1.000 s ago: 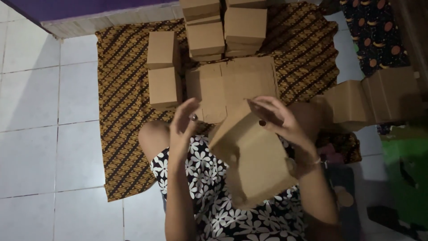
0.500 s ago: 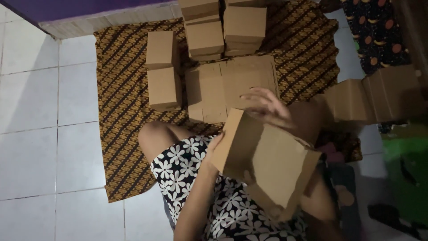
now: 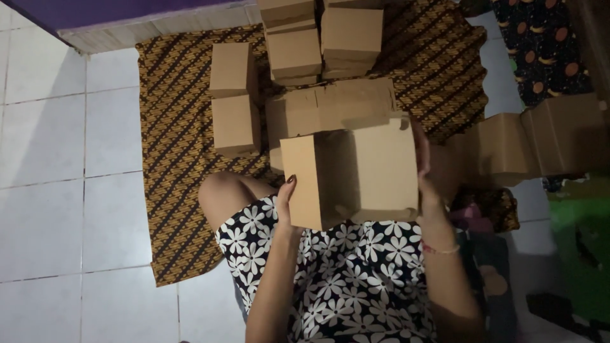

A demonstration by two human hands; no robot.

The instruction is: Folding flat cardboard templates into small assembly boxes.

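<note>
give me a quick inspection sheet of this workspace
surface: patterned brown mat on white tile floor
job's things: brown cardboard box held above the lap, partly formed
clutter: two small boxes on the mat, stacked boxes at the top, flat cardboard behind the held box, more boxes at right
grippers: left hand on the box's left side, right hand on its right side
cables: nothing seen
surroundings: dark patterned cloth top right, green thing at right, too dim to tell
</note>
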